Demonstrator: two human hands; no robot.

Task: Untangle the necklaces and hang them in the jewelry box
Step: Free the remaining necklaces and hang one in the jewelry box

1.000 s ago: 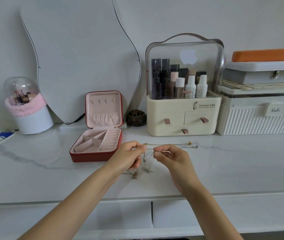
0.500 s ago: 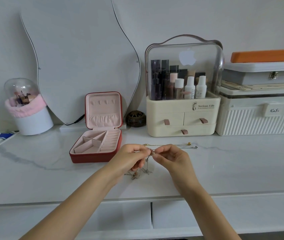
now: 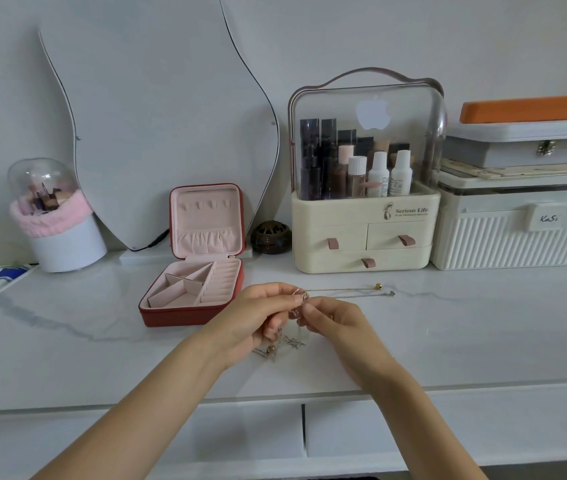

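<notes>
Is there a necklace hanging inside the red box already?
No, the open red jewelry box shows only bare pink lining and hooks, and the tangled thin metal necklaces are at both hands.

Both hands, left hand (image 3: 254, 320) and right hand (image 3: 335, 323), pinch tangled necklaces (image 3: 287, 342) beside open jewelry box (image 3: 188, 303).

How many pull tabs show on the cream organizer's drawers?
3: upper-left drawer's brown pull tab, upper-right drawer's brown pull tab, and bottom wide drawer's brown pull tab, all on the cream plastic cosmetics organizer. None seem hidden.

Dim, flat indoor light, soft faint shadows, wide-angle bending at edges, slightly soft focus
</notes>
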